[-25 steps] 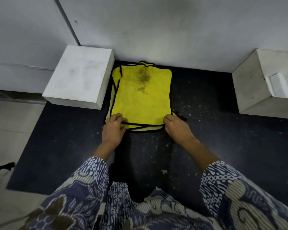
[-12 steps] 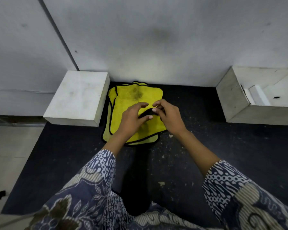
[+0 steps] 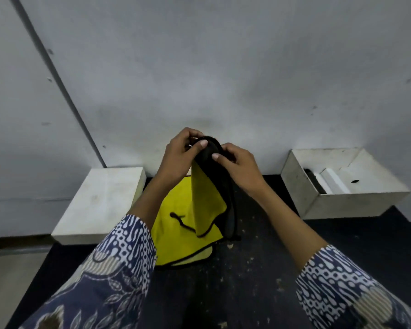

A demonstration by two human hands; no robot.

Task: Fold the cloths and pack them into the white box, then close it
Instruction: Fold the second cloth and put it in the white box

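A cloth, yellow on one side and black on the other [image 3: 208, 195], hangs lifted in front of the wall. My left hand [image 3: 179, 153] and my right hand [image 3: 237, 166] both pinch its bunched top edge, thumbs toward me. Under it a pile of yellow cloths with black trim [image 3: 176, 236] lies flat on the dark mat. The open white box [image 3: 311, 186] stands at the right against the wall, with a white insert inside. The white lid [image 3: 100, 198] lies at the left.
A grey wall [image 3: 223, 67] rises directly behind the cloths. The dark mat [image 3: 259, 281] carries pale specks and debris. A light floor strip [image 3: 7, 281] borders the mat on the left. My patterned sleeves fill the bottom of the view.
Both hands have picked the top cloth off the pile and raised it in front of the wall. The camera has tilted upward.
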